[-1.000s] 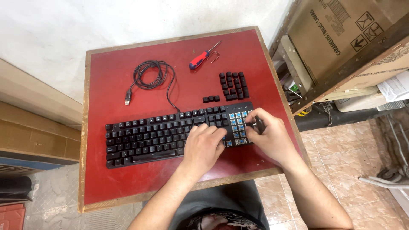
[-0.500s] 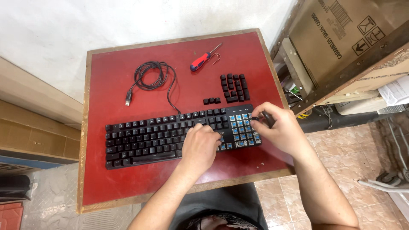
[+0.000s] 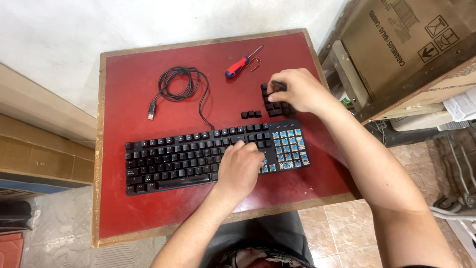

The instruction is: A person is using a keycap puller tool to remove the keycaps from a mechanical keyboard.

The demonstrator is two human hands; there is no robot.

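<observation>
Above, we look straight down on a black keyboard [image 3: 198, 154] lying across a red table top [image 3: 129, 213], which serves as our landmark. Our left hand [image 3: 241, 168] rests palm-down on the right half of the keyboard, fingers spread and pressing, grasping nothing; we judge that it steadies the board. Just right of that hand, the number-pad section [image 3: 287, 149] stands stripped of its caps, so that blue switches [image 3: 284, 143] show.

Our right hand [image 3: 297, 90] lies beyond the keyboard's far right corner, fingers curled down over a cluster of loose black keycaps [image 3: 275, 103]. Its fingertips touch the top caps, one seemingly pinched between them, though we cannot tell for certain. We judge that the caps are gathered in a block so that they stay together. Three more keycaps [image 3: 251, 114] sit in a short row just behind the keyboard, left of the cluster.

Farther back from the keyboard lie a red-handled screwdriver [image 3: 239, 64] and, touching its side, a thin wire keycap puller [image 3: 256, 63]. The keyboard's cable [image 3: 179, 83] is coiled behind its middle, plug [image 3: 151, 111] free.

Right of the table stands a cardboard box [image 3: 396, 39]; its contents are hidden.
</observation>
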